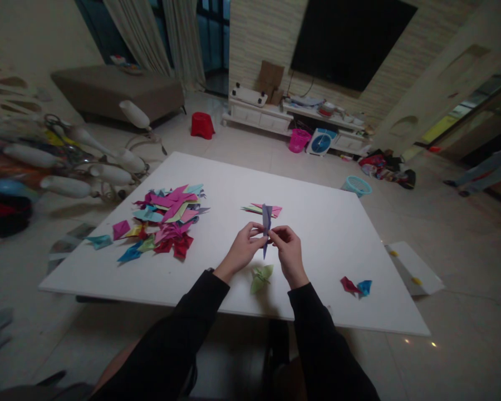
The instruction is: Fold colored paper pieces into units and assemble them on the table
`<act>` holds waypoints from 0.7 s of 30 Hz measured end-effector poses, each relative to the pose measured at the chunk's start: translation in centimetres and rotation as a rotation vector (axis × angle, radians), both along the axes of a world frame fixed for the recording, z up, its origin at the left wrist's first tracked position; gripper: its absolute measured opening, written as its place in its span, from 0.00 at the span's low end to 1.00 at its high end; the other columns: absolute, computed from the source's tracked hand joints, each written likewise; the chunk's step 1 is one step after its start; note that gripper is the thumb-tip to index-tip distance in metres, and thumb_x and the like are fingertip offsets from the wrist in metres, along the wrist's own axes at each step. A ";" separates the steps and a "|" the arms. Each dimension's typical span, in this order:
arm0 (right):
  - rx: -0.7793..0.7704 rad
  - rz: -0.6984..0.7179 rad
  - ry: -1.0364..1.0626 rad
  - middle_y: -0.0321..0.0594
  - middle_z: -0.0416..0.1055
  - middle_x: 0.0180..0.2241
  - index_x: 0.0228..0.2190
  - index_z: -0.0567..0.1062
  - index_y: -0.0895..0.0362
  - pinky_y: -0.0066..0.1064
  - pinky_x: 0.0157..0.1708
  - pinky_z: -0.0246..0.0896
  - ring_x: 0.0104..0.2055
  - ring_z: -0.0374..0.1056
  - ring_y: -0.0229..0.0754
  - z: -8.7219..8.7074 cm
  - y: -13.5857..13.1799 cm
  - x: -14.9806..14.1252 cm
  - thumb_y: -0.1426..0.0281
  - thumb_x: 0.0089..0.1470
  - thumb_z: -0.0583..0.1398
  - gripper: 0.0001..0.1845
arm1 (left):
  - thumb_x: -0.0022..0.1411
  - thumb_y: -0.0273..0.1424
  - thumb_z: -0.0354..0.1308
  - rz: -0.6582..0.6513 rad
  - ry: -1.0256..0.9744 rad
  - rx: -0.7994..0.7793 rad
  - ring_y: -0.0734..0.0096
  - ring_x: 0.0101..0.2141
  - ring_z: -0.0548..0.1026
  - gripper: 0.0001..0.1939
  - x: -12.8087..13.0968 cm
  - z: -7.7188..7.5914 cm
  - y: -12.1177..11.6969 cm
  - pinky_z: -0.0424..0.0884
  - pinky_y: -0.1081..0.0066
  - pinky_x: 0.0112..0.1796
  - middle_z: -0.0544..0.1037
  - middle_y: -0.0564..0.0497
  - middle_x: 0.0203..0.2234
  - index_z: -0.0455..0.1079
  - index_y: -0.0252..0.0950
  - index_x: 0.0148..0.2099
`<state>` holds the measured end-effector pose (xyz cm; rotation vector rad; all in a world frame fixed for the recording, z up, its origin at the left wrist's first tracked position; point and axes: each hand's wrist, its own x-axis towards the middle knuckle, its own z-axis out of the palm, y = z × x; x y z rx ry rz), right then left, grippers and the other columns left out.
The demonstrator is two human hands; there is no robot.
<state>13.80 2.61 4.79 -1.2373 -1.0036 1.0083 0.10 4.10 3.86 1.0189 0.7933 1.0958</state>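
Between my two hands, above the white table (317, 223), is a narrow folded purple paper (266, 217), held upright with a pointed lower end. My left hand (242, 248) pinches it from the left side. From the right, my right hand (290, 250) grips its edge between thumb and fingers. Just behind it lies a small stack of folded papers (276, 211) in pink, green and red. A light green paper crane (261, 277) rests on the table close below my hands.
At the table's left lies a heap of colourful folded papers (171, 214). A dark red folded paper (349, 285) and a blue one (364, 287) lie at the right. Beyond the table are a teal basket (357, 186), a red stool (202, 126) and a pink bucket (299, 141).
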 end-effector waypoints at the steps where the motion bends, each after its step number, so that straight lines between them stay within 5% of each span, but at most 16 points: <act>1: -0.001 0.001 -0.007 0.34 0.74 0.27 0.29 0.75 0.56 0.30 0.29 0.63 0.28 0.69 0.38 -0.1 0.0 0.1 0.62 0.46 0.70 0.13 | 0.54 0.37 0.69 0.011 0.019 0.010 0.65 0.36 0.81 0.19 0.0 0.0 0.0 0.78 0.64 0.39 0.79 0.42 0.43 0.67 0.33 0.42; 10: 0.014 -0.027 -0.071 0.34 0.73 0.28 0.30 0.75 0.56 0.30 0.30 0.62 0.29 0.69 0.37 -0.6 0.1 0.0 0.65 0.46 0.69 0.11 | 0.46 0.33 0.74 0.153 0.018 -0.073 0.63 0.31 0.82 0.28 -0.2 0.5 -0.1 0.78 0.66 0.31 0.80 0.44 0.37 0.62 0.36 0.45; 21: -0.009 -0.016 -0.092 0.37 0.76 0.29 0.30 0.78 0.56 0.32 0.31 0.64 0.31 0.70 0.40 -0.3 0.0 -0.1 0.60 0.51 0.67 0.12 | 0.47 0.33 0.74 0.117 0.071 0.052 0.65 0.33 0.81 0.19 -0.3 1.0 -0.1 0.79 0.64 0.39 0.82 0.45 0.36 0.76 0.31 0.40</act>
